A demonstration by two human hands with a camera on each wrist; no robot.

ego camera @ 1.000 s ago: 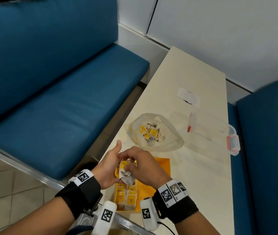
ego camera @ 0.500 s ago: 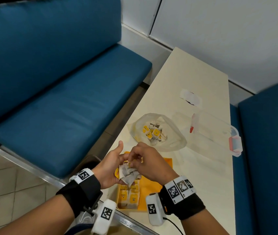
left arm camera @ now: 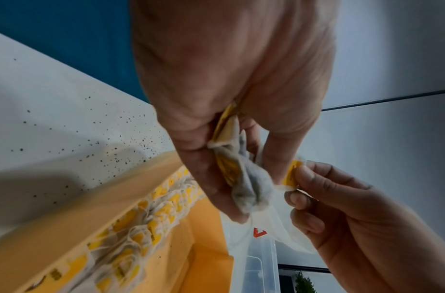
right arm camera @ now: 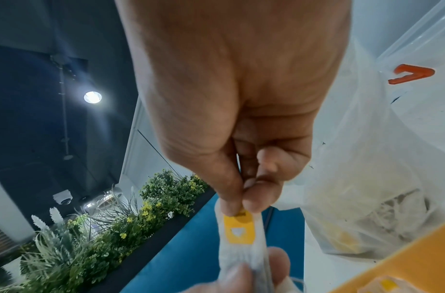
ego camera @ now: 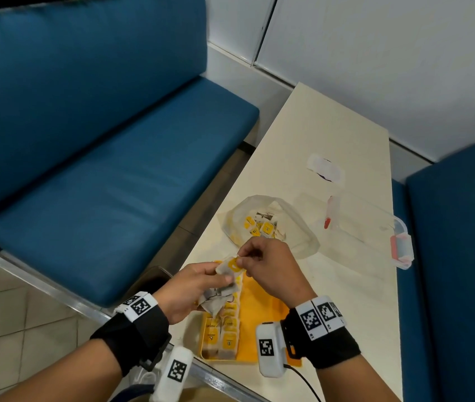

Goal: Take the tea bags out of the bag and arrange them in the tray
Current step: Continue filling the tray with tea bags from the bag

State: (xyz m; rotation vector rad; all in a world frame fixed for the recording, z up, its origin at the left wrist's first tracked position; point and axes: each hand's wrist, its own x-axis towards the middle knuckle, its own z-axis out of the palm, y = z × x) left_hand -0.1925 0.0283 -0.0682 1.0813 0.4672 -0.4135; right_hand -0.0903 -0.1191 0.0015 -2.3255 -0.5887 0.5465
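My left hand [ego camera: 192, 288] [left arm camera: 231, 174] grips a bunch of white tea bags with yellow tags [ego camera: 218, 297] [left arm camera: 244, 178] above the orange tray [ego camera: 262, 311] [left arm camera: 204, 234]. My right hand [ego camera: 262, 256] [right arm camera: 241, 200] pinches one tea bag [ego camera: 231, 264] [right arm camera: 237, 234] by its top edge at the bunch; the left fingers hold its lower part. Two rows of tea bags [ego camera: 221, 332] [left arm camera: 141, 218] lie along the tray's left side. The clear plastic bag [ego camera: 271, 224] [right arm camera: 362, 208] with more tea bags lies beyond the tray.
A clear plastic box with pink clips [ego camera: 369, 227] stands right of the bag on the cream table [ego camera: 317, 134]. A white wrapper [ego camera: 326, 169] lies farther back. Blue benches [ego camera: 85, 169] flank the table.
Both hands have risen a little above the tray. My right hand now pulls one tea bag up and out from the bunch in my left hand.
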